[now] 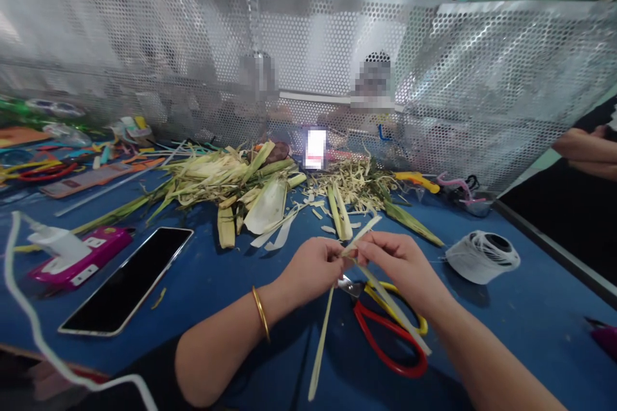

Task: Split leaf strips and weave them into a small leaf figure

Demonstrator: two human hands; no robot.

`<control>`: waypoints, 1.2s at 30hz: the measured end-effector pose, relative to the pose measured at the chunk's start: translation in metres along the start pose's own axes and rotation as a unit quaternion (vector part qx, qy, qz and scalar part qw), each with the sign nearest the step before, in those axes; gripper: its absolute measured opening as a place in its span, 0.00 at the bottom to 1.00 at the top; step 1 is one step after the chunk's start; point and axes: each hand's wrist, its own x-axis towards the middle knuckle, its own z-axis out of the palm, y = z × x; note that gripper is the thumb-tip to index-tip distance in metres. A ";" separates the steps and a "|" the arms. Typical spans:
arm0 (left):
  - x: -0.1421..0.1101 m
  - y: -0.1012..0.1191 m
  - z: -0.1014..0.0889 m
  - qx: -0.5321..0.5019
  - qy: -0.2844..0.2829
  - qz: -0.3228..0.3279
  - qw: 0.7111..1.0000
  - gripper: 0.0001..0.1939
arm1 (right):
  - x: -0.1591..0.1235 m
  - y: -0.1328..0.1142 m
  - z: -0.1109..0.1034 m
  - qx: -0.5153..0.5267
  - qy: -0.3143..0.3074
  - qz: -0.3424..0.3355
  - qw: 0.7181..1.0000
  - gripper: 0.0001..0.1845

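My left hand [313, 268] and my right hand [398, 262] meet over the blue table [216, 282], both pinched on pale leaf strips [359, 234]. One strip [322, 340] hangs down toward me from my left fingers; another [393, 308] runs down to the right from my right hand. A gold bangle [261, 313] circles my left wrist. Under my hands lie scissors with red and yellow handles [390, 334].
A heap of cut green and pale leaves [241, 183] lies behind my hands. A dark phone [128, 279] and a pink power bank with a white plug [77, 253] lie at left. A white thread spool [482, 257] sits at right. A perforated metal screen [434, 77] backs the table.
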 end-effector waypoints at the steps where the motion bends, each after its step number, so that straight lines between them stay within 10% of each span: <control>1: 0.000 -0.001 0.001 0.021 0.002 0.003 1.000 0.18 | 0.000 0.000 0.001 -0.002 0.000 -0.005 1.000 0.16; 17: -0.001 0.010 0.002 -0.224 -0.049 -0.087 0.969 0.16 | 0.003 0.008 0.008 0.061 0.002 0.001 0.998 0.17; 25: 0.002 0.011 0.001 -0.261 0.114 -0.087 0.955 0.09 | -0.002 0.016 0.005 -0.196 0.240 -0.166 0.936 0.07; 31: 0.001 0.006 0.004 -0.290 0.085 -0.063 0.951 0.12 | -0.006 0.015 0.013 -0.324 0.043 -0.326 0.887 0.14; 36: 0.001 0.006 0.004 -0.330 0.022 -0.096 0.939 0.14 | -0.005 0.016 0.013 -0.299 0.094 -0.320 0.894 0.08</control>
